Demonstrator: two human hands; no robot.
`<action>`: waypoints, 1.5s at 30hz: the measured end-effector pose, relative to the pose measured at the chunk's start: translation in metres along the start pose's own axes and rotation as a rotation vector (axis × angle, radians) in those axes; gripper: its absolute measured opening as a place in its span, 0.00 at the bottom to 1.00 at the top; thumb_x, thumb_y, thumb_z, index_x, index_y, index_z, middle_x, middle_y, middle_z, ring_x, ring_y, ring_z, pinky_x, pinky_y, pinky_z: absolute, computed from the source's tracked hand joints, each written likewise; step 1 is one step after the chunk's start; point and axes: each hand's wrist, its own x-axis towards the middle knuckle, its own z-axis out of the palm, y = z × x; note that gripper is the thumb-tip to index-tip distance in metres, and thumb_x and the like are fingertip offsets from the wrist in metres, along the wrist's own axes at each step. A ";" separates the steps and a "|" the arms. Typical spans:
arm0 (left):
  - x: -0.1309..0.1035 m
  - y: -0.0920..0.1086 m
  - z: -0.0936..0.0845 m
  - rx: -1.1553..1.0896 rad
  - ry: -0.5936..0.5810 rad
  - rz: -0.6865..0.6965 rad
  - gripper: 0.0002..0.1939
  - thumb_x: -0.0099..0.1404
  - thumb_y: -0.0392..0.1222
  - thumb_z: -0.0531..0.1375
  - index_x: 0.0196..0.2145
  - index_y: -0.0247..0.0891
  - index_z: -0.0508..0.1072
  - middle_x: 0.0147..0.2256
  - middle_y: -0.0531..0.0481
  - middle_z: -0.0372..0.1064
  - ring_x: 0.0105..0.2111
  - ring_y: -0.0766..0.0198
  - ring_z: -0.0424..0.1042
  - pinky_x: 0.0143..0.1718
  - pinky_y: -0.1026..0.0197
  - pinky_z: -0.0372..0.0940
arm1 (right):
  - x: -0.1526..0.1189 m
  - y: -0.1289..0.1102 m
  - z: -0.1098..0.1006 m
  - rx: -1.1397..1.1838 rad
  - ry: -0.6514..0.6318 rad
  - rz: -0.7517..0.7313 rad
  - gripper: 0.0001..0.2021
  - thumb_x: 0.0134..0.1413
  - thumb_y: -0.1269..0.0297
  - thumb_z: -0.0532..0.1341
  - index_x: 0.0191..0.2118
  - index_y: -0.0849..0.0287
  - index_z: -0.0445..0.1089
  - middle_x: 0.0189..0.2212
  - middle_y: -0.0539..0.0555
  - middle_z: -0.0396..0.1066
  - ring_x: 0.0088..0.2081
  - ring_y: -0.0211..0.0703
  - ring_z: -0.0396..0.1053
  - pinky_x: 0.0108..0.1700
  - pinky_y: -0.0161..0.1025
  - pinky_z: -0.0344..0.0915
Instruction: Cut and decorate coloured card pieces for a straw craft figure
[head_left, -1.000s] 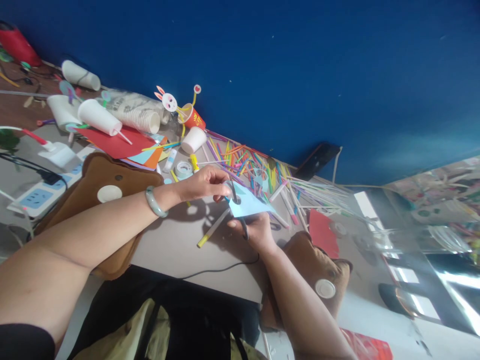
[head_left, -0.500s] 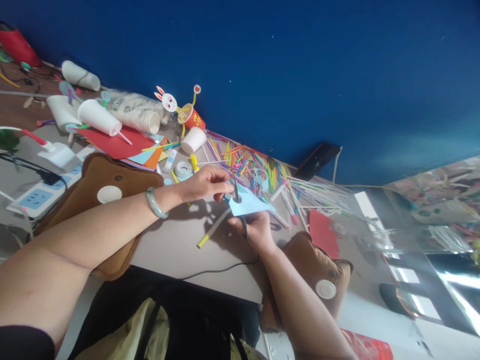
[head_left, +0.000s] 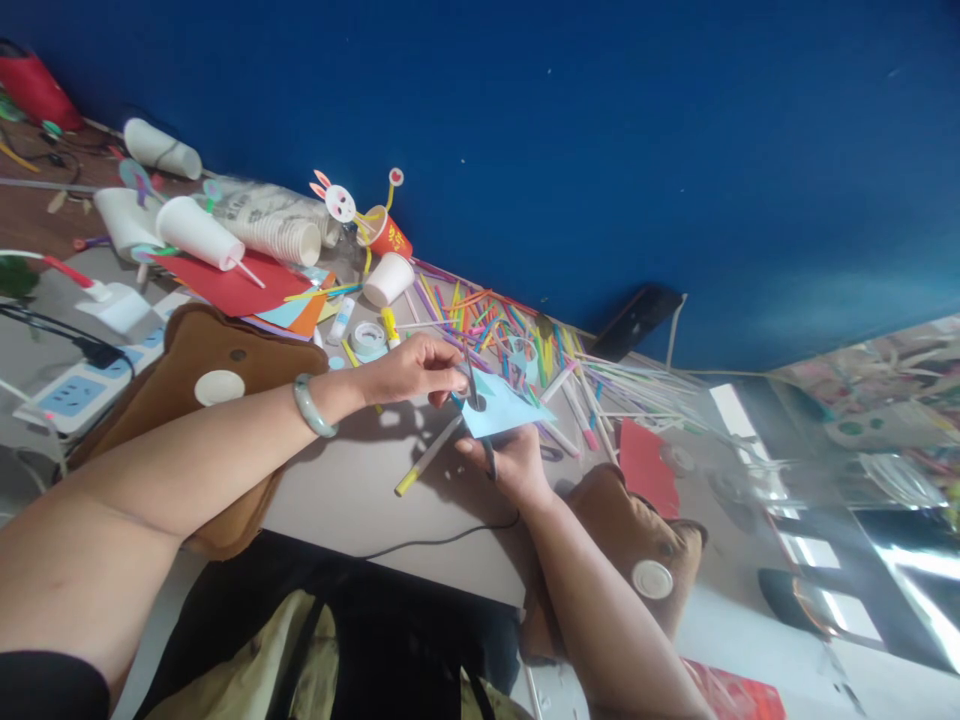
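Note:
Between my hands is a light blue sheet of paper (head_left: 504, 408) with a curved cut at its left edge. My left hand (head_left: 421, 370) pinches the paper's left side between thumb and fingers. From below, my right hand (head_left: 516, 465) grips a pair of scissors (head_left: 490, 457); a dark handle loop shows at the thumb. The scissor blades pass at the cut, close to my left fingertips. Beneath the paper, a white marker with a yellow end (head_left: 426, 460) lies on the table (head_left: 337, 500).
Colourful sticks (head_left: 487, 325) are heaped along the blue wall. Paper cups (head_left: 388, 279), red paper (head_left: 232, 278) and a tape roll (head_left: 368, 340) lie to the left. Brown cushions (head_left: 240, 340) flank my arms. A power strip (head_left: 71, 398) and cables are at far left.
The blue paper has tilted and shifted slightly, showing more of its face. Both hands keep almost the same place and grip.

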 end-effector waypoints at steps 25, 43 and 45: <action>-0.001 0.002 -0.002 -0.089 -0.017 -0.015 0.06 0.58 0.38 0.61 0.25 0.33 0.73 0.19 0.54 0.67 0.21 0.71 0.65 0.25 0.67 0.60 | 0.002 -0.010 0.001 -0.020 0.023 -0.022 0.22 0.39 0.46 0.73 0.26 0.59 0.69 0.22 0.51 0.68 0.27 0.41 0.64 0.33 0.40 0.69; -0.002 0.007 -0.002 -0.082 -0.007 -0.015 0.07 0.57 0.37 0.61 0.23 0.34 0.70 0.18 0.54 0.66 0.21 0.71 0.64 0.24 0.67 0.59 | 0.003 -0.013 0.002 -0.029 0.012 0.003 0.24 0.38 0.42 0.72 0.22 0.57 0.64 0.18 0.49 0.64 0.23 0.38 0.60 0.26 0.38 0.65; -0.001 0.007 -0.002 -0.101 0.000 -0.016 0.07 0.57 0.37 0.61 0.22 0.34 0.69 0.18 0.55 0.66 0.20 0.71 0.64 0.24 0.67 0.59 | 0.003 -0.013 0.002 -0.033 0.019 0.003 0.25 0.38 0.42 0.72 0.21 0.57 0.64 0.18 0.49 0.64 0.23 0.38 0.60 0.26 0.38 0.65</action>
